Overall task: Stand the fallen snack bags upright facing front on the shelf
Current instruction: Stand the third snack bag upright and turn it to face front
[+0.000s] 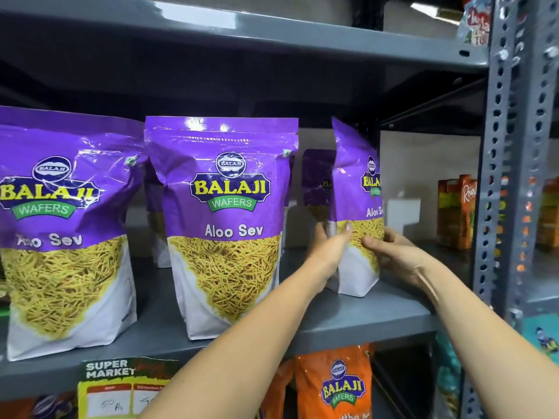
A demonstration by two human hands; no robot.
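Purple Balaji Aloo Sev bags stand on a grey metal shelf (357, 319). The left bag (65, 231) and the middle bag (225, 225) are upright and face front. A third bag (357, 192) at the right stands upright but is turned, its front angled toward the right. My left hand (328, 247) grips its left edge and my right hand (390, 252) holds its right side near the bottom. Another purple bag (317, 179) stands behind, partly hidden.
A perforated grey upright (496, 176) borders the shelf on the right, with orange juice cartons (456, 213) beyond it. An orange Balaji bag (335, 385) sits on the shelf below. A supermarket price tag (121, 388) hangs on the shelf's front edge. The shelf above (242, 28) is close overhead.
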